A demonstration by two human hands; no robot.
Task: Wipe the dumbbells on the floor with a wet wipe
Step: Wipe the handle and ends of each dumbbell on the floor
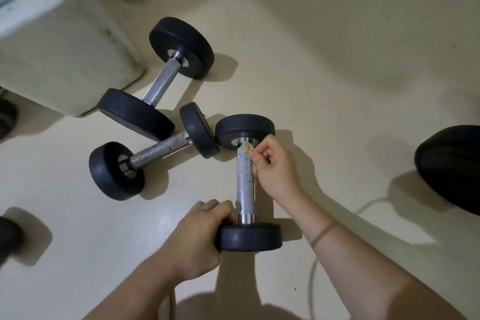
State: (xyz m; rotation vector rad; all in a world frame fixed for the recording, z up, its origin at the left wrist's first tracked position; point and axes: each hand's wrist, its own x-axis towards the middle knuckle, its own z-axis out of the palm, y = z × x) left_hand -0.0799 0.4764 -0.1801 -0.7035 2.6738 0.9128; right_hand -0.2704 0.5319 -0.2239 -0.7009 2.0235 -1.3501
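Three black dumbbells with metal handles lie on the cream floor. The nearest dumbbell (245, 184) points away from me. My left hand (198, 236) grips its near black end. My right hand (275, 166) pinches a small soiled wet wipe (246, 149) against the far end of its handle. A second dumbbell (155, 150) lies slantwise to the left, one end touching the nearest one. The third dumbbell (161, 78) lies farther back at the left.
A cream appliance or bin (62, 54) stands at the back left beside the third dumbbell. A large black rounded object (452, 163) sits at the right edge. A white cord (314, 267) runs across the floor under my right forearm. Dark weights (7, 236) show at the left edge.
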